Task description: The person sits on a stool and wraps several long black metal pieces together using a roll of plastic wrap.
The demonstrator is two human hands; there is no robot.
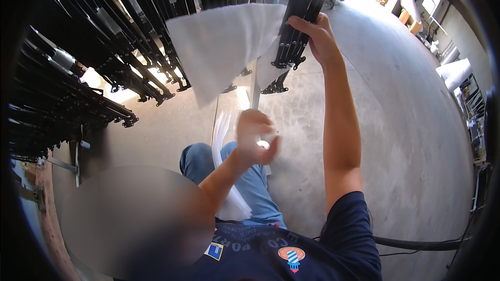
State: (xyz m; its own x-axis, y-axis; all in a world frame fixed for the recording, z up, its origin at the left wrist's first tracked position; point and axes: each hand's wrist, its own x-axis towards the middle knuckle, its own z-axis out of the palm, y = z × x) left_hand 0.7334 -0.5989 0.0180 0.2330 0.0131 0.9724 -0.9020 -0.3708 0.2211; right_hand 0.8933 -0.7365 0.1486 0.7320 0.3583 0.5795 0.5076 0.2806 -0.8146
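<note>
My right hand (323,39) is closed round a bundle of black metal bars (294,31), thumb across the front. The bars' lower ends carry small dark joints or hinges. A white, thin foam-like sheet (224,41) lies against the bundle and spreads out to the left, its lower corner hanging free. Below the sheet, above my knees, is my left hand (255,138), smeared by motion with its fingers bent. A small white spot shows by its fingertips; I cannot tell whether it is held. More white sheets (232,203) lie in a long strip over my lap.
Rows of similar black bars (120,41) hang at the left and far side, some wrapped with shiny tape. A metal post (256,83) stands behind the sheet. Concrete floor (401,125) stretches right. White rolls (455,73) and a black hose (416,243) lie along the right side.
</note>
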